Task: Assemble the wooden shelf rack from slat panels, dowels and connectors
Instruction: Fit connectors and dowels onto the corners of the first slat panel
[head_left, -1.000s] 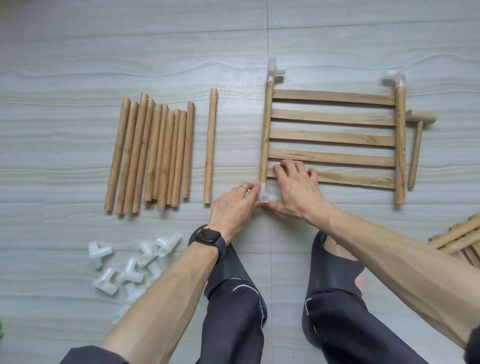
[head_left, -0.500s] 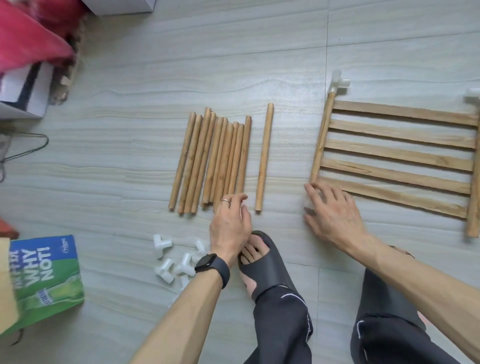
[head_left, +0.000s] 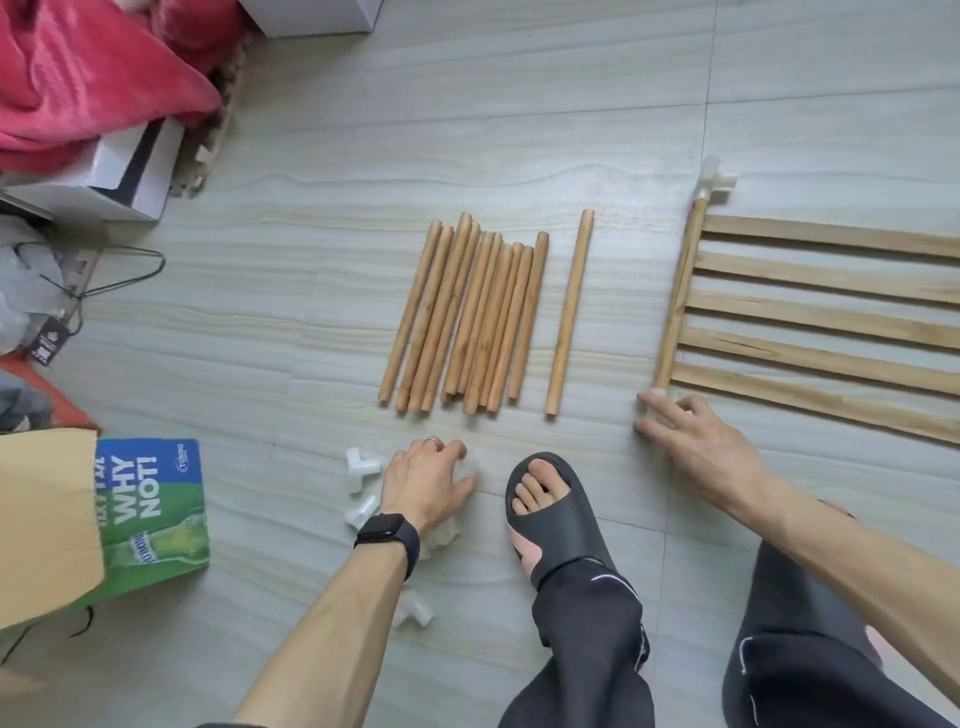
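Connectors (head_left: 362, 470) are being picked from the floor by the left grip (head_left: 426, 483), hold unclear. The slat panel (head_left: 810, 317) corner is touched by the released right grip (head_left: 696, 441). One must be lifted next.

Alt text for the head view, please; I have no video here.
The left hand lies over a pile of white plastic connectors on the grey tiled floor, while the right hand rests spread fingers at the near corner of the wooden slat panel. Round wooden dowels lie side by side between them.

The blue-green carton (head_left: 150, 509) reads "WHY NOT!" in big white letters, set sideways, with a small "TUBORG" logo beside it.
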